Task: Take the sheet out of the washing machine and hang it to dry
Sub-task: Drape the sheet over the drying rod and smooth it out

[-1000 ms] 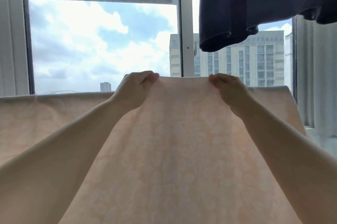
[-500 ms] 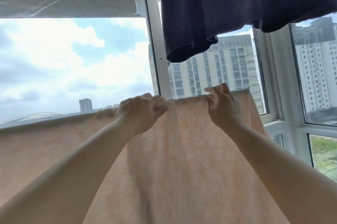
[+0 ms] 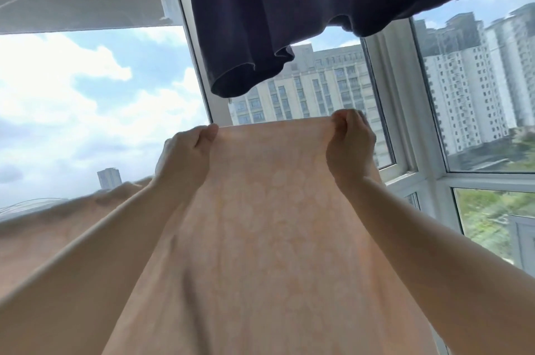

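One peach sheet (image 3: 260,239), one dark garment (image 3: 289,7) overhead, two hands. Left hand (image 3: 185,158) and right hand (image 3: 350,146) each curled, pinching the sheet's top edge, stretched taut between them. Pulled wider apart than half a second ago; bunched folds between them gone.

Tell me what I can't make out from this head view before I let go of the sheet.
- Rail or line under the sheet: hidden by the fabric, head view.
- Fingertips of the left hand and right hand: curled behind the top edge.
- How the dark garment hangs: cut off by the top edge.
- Sheet's lower end: cut off by the bottom edge.
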